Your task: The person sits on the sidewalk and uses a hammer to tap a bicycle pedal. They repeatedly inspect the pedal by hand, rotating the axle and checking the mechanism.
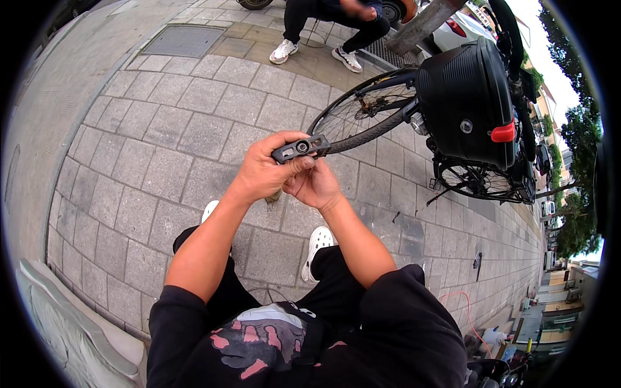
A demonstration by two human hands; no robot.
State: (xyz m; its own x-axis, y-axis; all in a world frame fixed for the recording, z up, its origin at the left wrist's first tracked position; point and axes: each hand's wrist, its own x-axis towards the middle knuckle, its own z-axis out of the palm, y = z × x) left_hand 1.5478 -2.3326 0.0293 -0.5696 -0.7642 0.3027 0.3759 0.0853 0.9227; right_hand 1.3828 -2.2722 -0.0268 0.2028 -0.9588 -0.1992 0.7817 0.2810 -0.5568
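I hold a small flat dark grey metal part [301, 147] with a round hole in its middle, raised in front of me over the paving. My left hand [266, 169] grips its left end from above with thumb and fingers. My right hand [315, 185] is cupped just under it, fingers touching its underside. Something thin hangs below my left hand; what it is I cannot tell.
A bicycle rear wheel [362, 113] and a black rear box [467, 103] with a red reflector stand right of my hands. Another person's legs in white shoes [284, 50] are at the top. Grey paving stones [168, 149] spread left; a pale curb [71, 330] lies lower left.
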